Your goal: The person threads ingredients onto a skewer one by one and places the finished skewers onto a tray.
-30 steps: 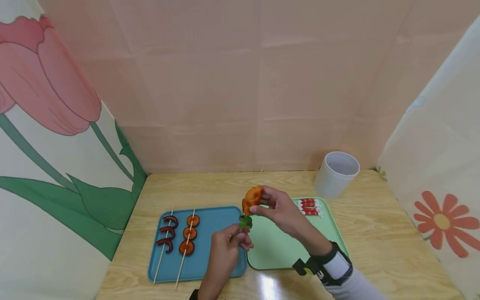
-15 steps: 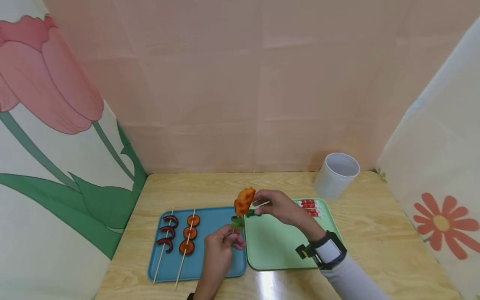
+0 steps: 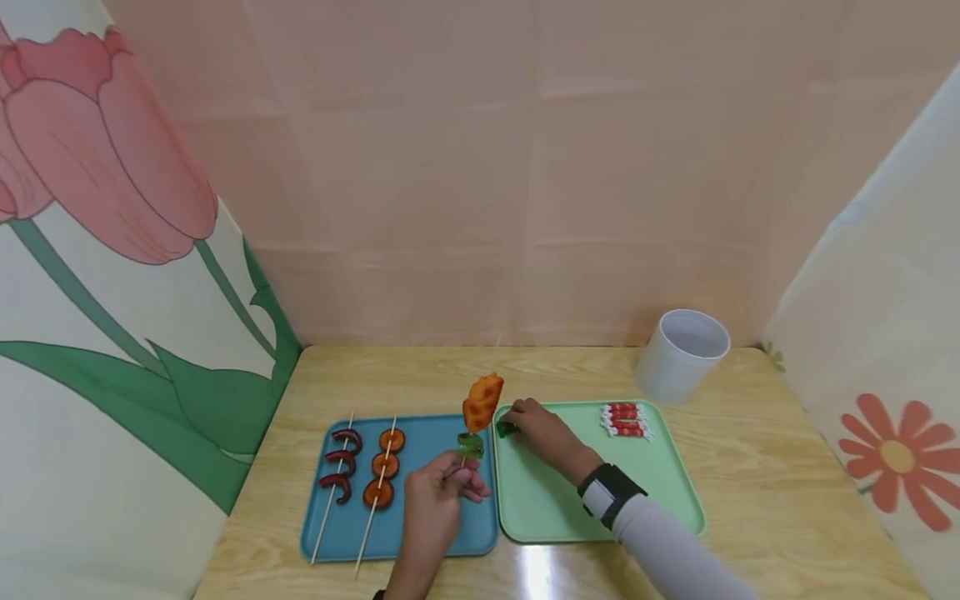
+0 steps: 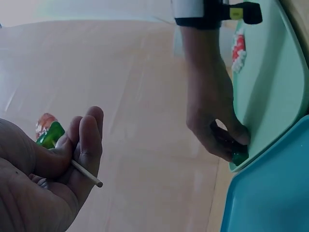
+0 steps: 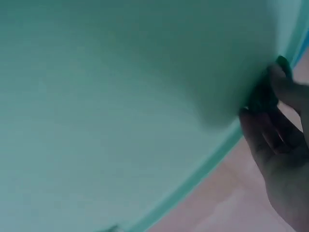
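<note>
Over the wood-grain table [image 3: 772, 475], a loaded skewer [image 4: 87, 172] is gripped by the left hand [image 3: 441, 490]; a green piece [image 3: 505, 428] is pinched by the right hand [image 3: 546, 435] at a corner of the green tray [image 3: 562, 504].

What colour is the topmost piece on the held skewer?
Orange with darker patches; the topmost piece shows best in the head view.

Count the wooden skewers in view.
3: the first skewer, with dark curved pieces, and the second skewer, with round slices, lie on the blue tray; the left hand holds the third skewer.
</note>
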Motion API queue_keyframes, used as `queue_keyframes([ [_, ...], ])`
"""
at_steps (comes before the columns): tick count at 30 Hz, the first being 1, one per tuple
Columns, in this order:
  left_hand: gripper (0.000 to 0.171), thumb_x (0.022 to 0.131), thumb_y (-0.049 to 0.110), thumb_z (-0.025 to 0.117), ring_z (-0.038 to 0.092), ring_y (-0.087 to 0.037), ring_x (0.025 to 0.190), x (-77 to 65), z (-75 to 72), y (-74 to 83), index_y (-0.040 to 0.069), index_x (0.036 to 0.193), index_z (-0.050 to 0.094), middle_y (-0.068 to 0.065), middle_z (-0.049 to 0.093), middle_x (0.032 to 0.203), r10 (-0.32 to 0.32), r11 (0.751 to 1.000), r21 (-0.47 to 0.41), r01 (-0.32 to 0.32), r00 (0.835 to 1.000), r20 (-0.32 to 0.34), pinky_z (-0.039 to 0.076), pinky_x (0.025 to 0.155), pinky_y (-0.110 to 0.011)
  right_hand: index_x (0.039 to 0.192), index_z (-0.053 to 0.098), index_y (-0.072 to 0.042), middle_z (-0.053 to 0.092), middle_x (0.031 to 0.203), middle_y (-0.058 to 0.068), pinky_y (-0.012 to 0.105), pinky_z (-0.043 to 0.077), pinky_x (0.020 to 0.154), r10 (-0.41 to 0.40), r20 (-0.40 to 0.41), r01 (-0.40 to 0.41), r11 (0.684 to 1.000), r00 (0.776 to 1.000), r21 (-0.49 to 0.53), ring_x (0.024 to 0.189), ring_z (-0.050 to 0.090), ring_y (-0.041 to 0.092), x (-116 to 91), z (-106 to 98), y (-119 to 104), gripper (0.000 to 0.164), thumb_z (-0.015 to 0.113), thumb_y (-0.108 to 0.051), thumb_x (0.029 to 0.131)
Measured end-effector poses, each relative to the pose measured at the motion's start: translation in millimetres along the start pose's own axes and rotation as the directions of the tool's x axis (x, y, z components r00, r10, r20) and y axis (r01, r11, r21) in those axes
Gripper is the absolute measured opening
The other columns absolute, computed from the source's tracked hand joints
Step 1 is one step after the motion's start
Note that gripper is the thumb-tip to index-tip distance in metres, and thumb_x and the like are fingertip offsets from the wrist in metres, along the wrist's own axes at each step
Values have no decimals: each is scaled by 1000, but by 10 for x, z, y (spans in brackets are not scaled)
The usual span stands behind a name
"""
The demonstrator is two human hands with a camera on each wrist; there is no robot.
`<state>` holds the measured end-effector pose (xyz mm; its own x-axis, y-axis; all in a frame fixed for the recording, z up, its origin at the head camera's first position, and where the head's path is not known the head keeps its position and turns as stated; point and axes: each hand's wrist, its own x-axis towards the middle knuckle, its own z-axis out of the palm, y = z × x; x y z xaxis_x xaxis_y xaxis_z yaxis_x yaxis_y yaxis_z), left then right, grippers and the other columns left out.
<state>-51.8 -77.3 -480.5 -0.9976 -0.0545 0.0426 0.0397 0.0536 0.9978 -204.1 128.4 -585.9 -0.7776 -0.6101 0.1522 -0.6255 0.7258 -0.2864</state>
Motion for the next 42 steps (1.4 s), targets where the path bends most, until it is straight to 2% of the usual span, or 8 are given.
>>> queue_keyframes([
  [11, 13, 97, -8, 58, 74, -17, 68, 11, 12, 11, -4, 95, 70, -16, 73, 77, -15, 1000, -2, 15, 1000, 12, 65, 63, -30, 108, 74, -9, 68, 100, 4, 32, 59, 76, -58, -90, 50, 995, 994, -84, 90, 63, 19, -24, 57, -43, 18, 74, -4, 91],
  [14, 14, 97, -9, 58, 74, -17, 68, 12, 14, 8, -4, 95, 70, -16, 73, 77, -12, 1000, 5, 12, 1000, 17, 65, 63, -30, 112, 73, -8, 70, 100, 4, 32, 61, 76, 56, -101, -48, 996, 993, 72, 91, 67, 18, -14, -57, -102, 18, 73, -6, 93],
  [16, 14, 97, -10, 58, 74, -17, 68, 13, 14, 3, -4, 94, 70, -17, 73, 77, -8, 1000, 11, 8, 1000, 22, 65, 63, -30, 116, 71, -9, 72, 103, 4, 32, 62, 79, 164, -111, -132, 959, 980, 250, 94, 69, 18, -1, -202, -162, 21, 73, -10, 95],
  [18, 14, 96, -10, 58, 74, -17, 67, 11, 12, -7, -4, 94, 70, -17, 73, 76, -8, 1000, 21, 8, 1000, 25, 65, 63, -30, 120, 70, -11, 74, 108, 4, 34, 63, 82, 282, -105, -206, 865, 954, 457, 98, 72, 19, 11, -391, -240, 23, 71, -16, 97],
  [24, 15, 96, -11, 57, 74, -17, 67, -4, -3, -70, -4, 93, 70, -15, 73, 76, -32, 999, 35, 31, 999, 31, 65, 63, -31, 129, 65, -6, 71, 116, 14, 41, 63, 92, 433, -23, -193, 448, 901, 873, 102, 73, 22, 5, -989, -458, 34, 69, -22, 99],
  [28, 14, 96, -9, 58, 73, -16, 68, -27, 6, -131, -3, 92, 71, -14, 74, 76, -48, 998, 43, 45, 998, 48, 65, 63, -30, 134, 60, -1, 68, 118, 14, 36, 62, 93, 422, -23, -112, 293, 906, 950, 103, 74, 18, -42, -1332, -541, 43, 69, -25, 99],
  [38, 16, 96, -10, 59, 73, -14, 67, -82, 9, -203, -1, 92, 71, -12, 74, 75, -41, 997, 74, 36, 997, 64, 64, 61, -27, 136, 57, 0, 70, 122, 11, 33, 58, 102, 246, -173, 116, 230, 954, 966, 114, 71, 21, -124, -1797, -606, 32, 56, -6, 105],
  [42, 14, 96, -8, 60, 73, -14, 67, -91, 7, -203, -1, 92, 72, -13, 74, 75, -61, 997, 59, 57, 996, 71, 64, 62, -27, 135, 60, -2, 71, 122, 10, 30, 58, 101, 249, -197, 111, 321, 948, 940, 112, 72, 19, -128, -1841, -625, 31, 58, -10, 104],
])
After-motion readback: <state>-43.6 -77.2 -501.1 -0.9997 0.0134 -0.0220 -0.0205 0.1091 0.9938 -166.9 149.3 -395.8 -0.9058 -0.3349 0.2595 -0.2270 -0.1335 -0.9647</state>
